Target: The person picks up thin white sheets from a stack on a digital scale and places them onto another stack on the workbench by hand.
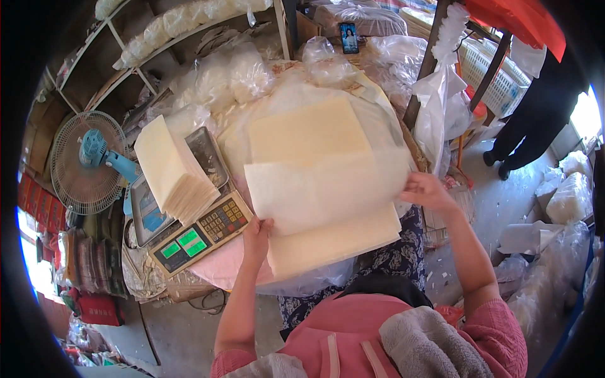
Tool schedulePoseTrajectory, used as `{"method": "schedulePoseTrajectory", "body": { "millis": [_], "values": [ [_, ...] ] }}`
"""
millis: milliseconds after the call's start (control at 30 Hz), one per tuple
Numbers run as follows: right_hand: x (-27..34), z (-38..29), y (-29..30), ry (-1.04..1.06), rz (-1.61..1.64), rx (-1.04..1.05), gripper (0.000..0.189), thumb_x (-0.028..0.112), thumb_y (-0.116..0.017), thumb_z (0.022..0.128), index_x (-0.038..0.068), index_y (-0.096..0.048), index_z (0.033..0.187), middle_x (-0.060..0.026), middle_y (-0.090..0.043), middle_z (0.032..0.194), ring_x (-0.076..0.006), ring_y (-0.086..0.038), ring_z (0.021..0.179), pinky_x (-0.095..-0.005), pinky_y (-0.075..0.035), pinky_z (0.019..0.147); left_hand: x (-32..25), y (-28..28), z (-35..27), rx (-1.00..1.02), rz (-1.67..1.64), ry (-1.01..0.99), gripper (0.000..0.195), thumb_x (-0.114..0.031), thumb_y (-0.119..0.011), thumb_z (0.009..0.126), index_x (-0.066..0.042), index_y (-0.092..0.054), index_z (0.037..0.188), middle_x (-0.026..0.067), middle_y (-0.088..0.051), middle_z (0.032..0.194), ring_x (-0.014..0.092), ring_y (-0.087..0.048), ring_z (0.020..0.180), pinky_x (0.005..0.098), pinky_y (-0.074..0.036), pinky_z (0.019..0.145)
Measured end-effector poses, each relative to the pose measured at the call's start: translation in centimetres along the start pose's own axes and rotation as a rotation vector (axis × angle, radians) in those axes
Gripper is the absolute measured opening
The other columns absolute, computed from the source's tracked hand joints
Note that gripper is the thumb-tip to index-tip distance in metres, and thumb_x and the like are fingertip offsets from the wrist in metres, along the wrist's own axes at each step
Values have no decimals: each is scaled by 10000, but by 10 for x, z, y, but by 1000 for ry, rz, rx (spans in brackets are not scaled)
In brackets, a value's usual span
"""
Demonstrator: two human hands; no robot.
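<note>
A thin, translucent white sheet spans the space between my two hands, its right part blurred. My left hand grips its lower left edge, thumb on top. At its right edge, my right hand pinches it with curled fingers. Beneath the sheet lies a cream-coloured sheet or stack of sheets near my lap. Another cream sheet shows flat on the table beyond. To the left, a thick stack of folded cream sheets rests on the tray of a digital scale with lit green displays.
A blue electric fan stands at the left. Bulging clear plastic bags line the table's far side, near an upright phone. A wooden post rises at the right; beyond it stands another person. Wrapped bundles sit on the floor.
</note>
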State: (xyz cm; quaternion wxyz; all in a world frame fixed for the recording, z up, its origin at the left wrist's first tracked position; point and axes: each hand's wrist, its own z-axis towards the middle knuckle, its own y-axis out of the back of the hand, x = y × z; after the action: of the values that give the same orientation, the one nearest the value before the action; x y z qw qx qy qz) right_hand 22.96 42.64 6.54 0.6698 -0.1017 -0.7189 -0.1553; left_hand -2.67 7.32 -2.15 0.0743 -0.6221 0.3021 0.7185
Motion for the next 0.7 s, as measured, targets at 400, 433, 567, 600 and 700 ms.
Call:
{"method": "schedulePoseTrajectory", "body": {
  "millis": [400, 433, 567, 600, 700],
  "values": [
    [-83, 102, -58, -67, -796, -537, 313, 208, -632, 811, 39, -634, 1075, -192, -691, 932, -357, -663, 914, -427, -521, 824, -10, -40, 14, -153, 862, -544, 543, -348, -698, 869, -63, -552, 1308, 176, -512, 1358, 376, -479, 1256, 516, -384, 1027],
    [-85, 102, -56, -69, -799, -539, 313, 208, -632, 811, 39, -634, 1075, -192, -691, 932, -357, -663, 914, -427, -521, 824, -6, -44, 11, 73, 904, -523, 623, -409, -702, 853, -71, -535, 1349, 173, -447, 1439, 393, -400, 1342, 563, -320, 1086],
    [-66, 95, -65, -101, -890, -466, 427, 182, -609, 845, 45, -553, 1245, -200, -626, 1173, -367, -622, 1055, -443, -506, 880, 6, -46, 8, 132, 884, -502, 724, -488, -699, 829, -67, -500, 1384, 180, -378, 1499, 386, -317, 1406, 613, -251, 1110],
    [-56, 91, -74, -112, -946, -455, 484, 171, -602, 859, 54, -511, 1319, -203, -576, 1294, -371, -587, 1140, -449, -487, 924, 9, -45, 7, 130, 883, -501, 724, -488, -699, 829, -67, -500, 1384, 180, -378, 1499, 386, -317, 1406, 613, -251, 1110],
    [-54, 81, -92, 377, -1107, -397, 579, 129, -574, 884, 82, -405, 1436, -197, -409, 1478, -385, -438, 1322, -508, -388, 1051, 10, -47, 8, 114, 929, -557, 753, -490, -696, 832, -67, -463, 1411, 190, -358, 1508, 394, -314, 1407, 616, -243, 1115]
  ]
}}
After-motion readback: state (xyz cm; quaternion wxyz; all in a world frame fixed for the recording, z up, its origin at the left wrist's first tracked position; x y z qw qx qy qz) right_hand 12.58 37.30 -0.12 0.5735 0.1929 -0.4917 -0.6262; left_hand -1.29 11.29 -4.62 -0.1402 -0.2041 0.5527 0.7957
